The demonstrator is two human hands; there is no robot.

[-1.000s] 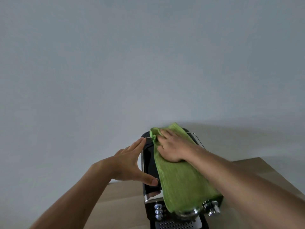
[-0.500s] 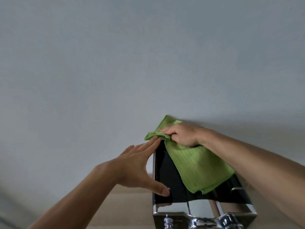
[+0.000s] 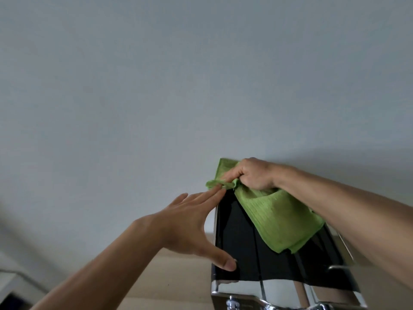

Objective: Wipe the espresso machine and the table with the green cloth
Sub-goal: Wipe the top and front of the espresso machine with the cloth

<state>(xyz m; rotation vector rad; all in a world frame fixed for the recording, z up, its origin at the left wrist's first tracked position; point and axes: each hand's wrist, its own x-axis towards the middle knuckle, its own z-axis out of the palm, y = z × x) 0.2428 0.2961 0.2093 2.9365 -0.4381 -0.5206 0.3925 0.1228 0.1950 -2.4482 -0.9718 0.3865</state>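
The right hand (image 3: 254,173) gripped the green cloth (image 3: 281,218), its fingers curled round a bunched fold at the far edge of the espresso machine (image 3: 241,247). From that hand the rest of the cloth trailed back towards the person. It lay flat and slantwise over the glossy black top, under the right forearm.

The left hand (image 3: 185,222) was spread wide with its fingers straight and together. They lay along the machine's edge on that hand's side, and the thumb (image 3: 225,262) pressed down on the black top nearer the person. The longest fingertips reached the bunched end of the cloth, just beside the right hand's fingers.

Below both hands ran the machine's chrome front (image 3: 245,287). Only its upper strip showed, so whether it bore any brand or lettering could not be told. A small shiny knob (image 3: 231,303) sat at the bottom edge of the view, under the left thumb. A thin metal rail (image 3: 339,267) crossed the top under the right forearm, which hid most of that side.

The pale wooden surface (image 3: 169,283) showed beneath the left wrist and forearm. Beyond both hands rose a plain grey wall (image 3: 156,86) (it filled most of the view). Well outside the left elbow, a dark blurred shape (image 3: 13,298) sat low in the corner, too smeared to identify.
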